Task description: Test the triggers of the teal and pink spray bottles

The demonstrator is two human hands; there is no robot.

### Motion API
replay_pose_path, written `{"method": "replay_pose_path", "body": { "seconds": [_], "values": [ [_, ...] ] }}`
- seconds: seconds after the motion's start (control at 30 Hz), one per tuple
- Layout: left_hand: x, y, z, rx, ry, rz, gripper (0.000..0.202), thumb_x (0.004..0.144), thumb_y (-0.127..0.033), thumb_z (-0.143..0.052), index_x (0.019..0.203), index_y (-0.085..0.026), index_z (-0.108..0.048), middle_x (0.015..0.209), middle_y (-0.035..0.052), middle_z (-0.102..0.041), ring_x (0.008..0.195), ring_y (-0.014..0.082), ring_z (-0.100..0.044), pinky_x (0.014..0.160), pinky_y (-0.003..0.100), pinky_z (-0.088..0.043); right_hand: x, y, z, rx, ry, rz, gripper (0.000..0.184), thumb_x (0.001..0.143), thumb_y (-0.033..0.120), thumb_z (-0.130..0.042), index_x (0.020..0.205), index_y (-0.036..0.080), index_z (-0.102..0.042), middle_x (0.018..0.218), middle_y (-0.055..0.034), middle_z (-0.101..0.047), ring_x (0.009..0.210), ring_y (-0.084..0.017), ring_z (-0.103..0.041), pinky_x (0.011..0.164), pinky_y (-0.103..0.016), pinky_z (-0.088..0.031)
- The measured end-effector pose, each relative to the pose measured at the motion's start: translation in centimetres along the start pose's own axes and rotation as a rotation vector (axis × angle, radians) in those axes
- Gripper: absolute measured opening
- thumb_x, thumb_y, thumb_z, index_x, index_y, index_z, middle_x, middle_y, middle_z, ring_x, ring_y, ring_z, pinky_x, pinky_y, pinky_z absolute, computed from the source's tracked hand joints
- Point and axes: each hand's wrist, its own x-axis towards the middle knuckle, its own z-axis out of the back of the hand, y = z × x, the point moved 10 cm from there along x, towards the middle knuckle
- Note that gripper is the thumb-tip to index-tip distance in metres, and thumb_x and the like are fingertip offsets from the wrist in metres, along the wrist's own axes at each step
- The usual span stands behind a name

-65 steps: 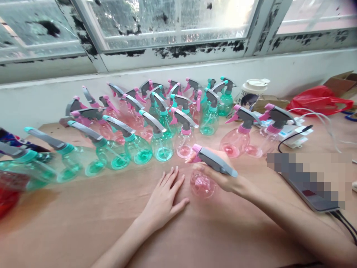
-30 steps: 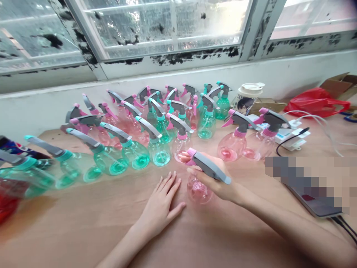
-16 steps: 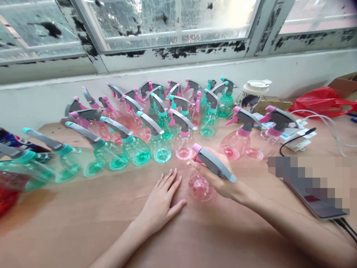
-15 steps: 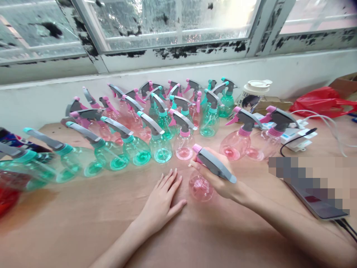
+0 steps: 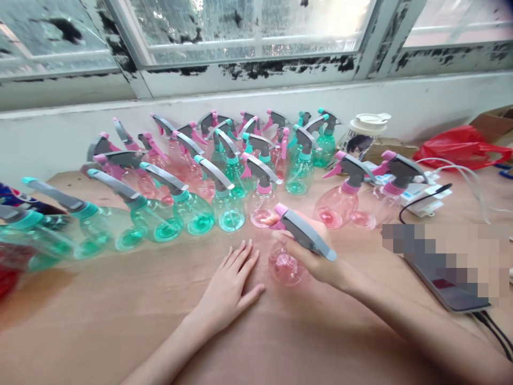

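Note:
My right hand (image 5: 316, 256) is wrapped round the neck of a pink spray bottle (image 5: 285, 267) with a grey and pink trigger head. That bottle stands in front of me, its nozzle pointing away to the left. One finger of this hand reaches out past the trigger. My left hand (image 5: 230, 278) lies flat on the table (image 5: 160, 310), fingers stretched, a little left of the held bottle and apart from it. Just beyond the hands stand another pink spray bottle (image 5: 262, 206) and a green spray bottle (image 5: 227, 211).
Several green and pink spray bottles fill the table toward the windowsill. To the right are two pink bottles, a white-lidded cup (image 5: 363, 133), a red plastic bag (image 5: 460, 147), a white power strip (image 5: 427, 198) with cables, and a phone (image 5: 452, 289). A dark blue bottle (image 5: 24, 200) lies far left.
The whole view has shifted slightly. A finger of my right hand now extends forward past the trigger. The held bottle and my left hand stay in about the same place.

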Motion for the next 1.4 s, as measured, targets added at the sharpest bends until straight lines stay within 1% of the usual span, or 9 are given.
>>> {"method": "replay_pose_path", "body": {
  "seconds": [0.2, 0.37, 0.47, 0.57, 0.7, 0.9, 1.17, 1.27, 1.4],
  "values": [
    [0.0, 0.0, 0.0, -0.004, 0.003, 0.011, 0.064, 0.098, -0.049, -0.05, 0.15, -0.015, -0.035, 0.158, 0.0165, -0.028, 0.145, 0.0315, -0.027, 0.116, 0.053, -0.026, -0.1, 0.0, 0.1, -0.027, -0.007, 0.017, 0.021, 0.089, 0.023, -0.061, 0.11, 0.023, -0.064, 0.087, -0.0017, -0.067, 0.069, -0.015, -0.064, 0.067, -0.029, -0.055],
    [0.1, -0.1, 0.0, -0.01, 0.013, 0.008, 0.064, 0.098, -0.049, -0.05, 0.15, -0.014, -0.035, 0.158, 0.0168, -0.03, 0.145, 0.0317, -0.027, 0.116, 0.053, -0.026, -0.2, 0.3, 0.0, -0.024, -0.029, 0.028, 0.023, 0.091, 0.022, -0.059, 0.114, 0.023, -0.064, 0.093, -0.0036, -0.068, 0.081, -0.017, -0.067, 0.08, -0.033, -0.058],
    [0.1, -0.1, 0.0, -0.011, 0.0, 0.0, 0.065, 0.098, -0.049, -0.051, 0.15, -0.014, -0.035, 0.157, 0.016, -0.03, 0.146, 0.031, -0.026, 0.116, 0.053, -0.026, -0.3, 0.1, -0.1, -0.009, -0.03, 0.006, 0.025, 0.091, 0.024, -0.061, 0.115, 0.024, -0.064, 0.092, -0.0035, -0.069, 0.081, -0.018, -0.068, 0.081, -0.035, -0.059],
    [0.1, -0.2, 0.1, -0.021, -0.01, -0.005, 0.064, 0.098, -0.049, -0.051, 0.15, -0.015, -0.036, 0.157, 0.0149, -0.032, 0.146, 0.0302, -0.026, 0.117, 0.052, -0.026, -0.4, -0.3, 0.0, -0.004, -0.03, -0.024, 0.026, 0.09, 0.025, -0.062, 0.117, 0.024, -0.063, 0.096, -0.0049, -0.07, 0.092, -0.021, -0.069, 0.083, -0.037, -0.059],
    [0.1, -0.1, 0.1, -0.028, -0.002, -0.003, 0.064, 0.098, -0.05, -0.05, 0.149, -0.013, -0.037, 0.158, 0.0159, -0.03, 0.146, 0.031, -0.026, 0.117, 0.051, -0.026, -0.3, -0.2, 0.0, -0.018, -0.002, -0.013, 0.027, 0.091, 0.023, -0.061, 0.118, 0.024, -0.063, 0.099, -0.0057, -0.072, 0.101, -0.023, -0.068, 0.086, -0.038, -0.057],
    [0.1, -0.2, 0.0, 0.003, 0.012, -0.013, 0.064, 0.1, -0.051, -0.047, 0.15, -0.014, -0.035, 0.159, 0.0154, -0.027, 0.147, 0.0295, -0.024, 0.117, 0.052, -0.024, -0.1, 0.5, -0.3, -0.013, 0.062, 0.065, 0.025, 0.091, 0.018, -0.059, 0.115, 0.024, -0.062, 0.097, -0.0039, -0.07, 0.099, -0.021, -0.068, 0.093, -0.04, -0.055],
    [0.1, -0.1, 0.1, -0.014, -0.011, -0.008, 0.063, 0.099, -0.052, -0.048, 0.15, -0.016, -0.036, 0.158, 0.0148, -0.029, 0.146, 0.0296, -0.026, 0.117, 0.051, -0.026, 0.2, 0.6, -0.4, -0.044, 0.107, 0.067, 0.012, 0.089, 0.023, -0.063, 0.1, 0.024, -0.06, 0.098, -0.0023, -0.067, 0.084, -0.017, -0.067, 0.075, -0.031, -0.055],
    [0.0, 0.1, 0.0, -0.023, -0.02, -0.009, 0.063, 0.099, -0.051, -0.048, 0.15, -0.017, -0.037, 0.157, 0.0153, -0.032, 0.145, 0.0311, -0.029, 0.116, 0.052, -0.027, 0.3, 0.7, -0.6, -0.038, 0.132, 0.038, 0.006, 0.089, 0.027, -0.063, 0.092, 0.023, -0.059, 0.088, -0.0005, -0.065, 0.075, -0.016, -0.064, 0.069, -0.029, -0.054],
    [-0.1, 0.3, -0.1, -0.026, -0.025, -0.006, 0.063, 0.098, -0.051, -0.05, 0.151, -0.019, -0.036, 0.158, 0.0142, -0.031, 0.145, 0.0319, -0.029, 0.116, 0.053, -0.027, 0.3, 1.0, -0.7, -0.077, 0.135, 0.042, 0.016, 0.09, 0.027, -0.06, 0.078, 0.022, -0.051, 0.071, 0.0034, -0.053, 0.061, -0.011, -0.053, 0.058, -0.026, -0.047]
  ]
}}
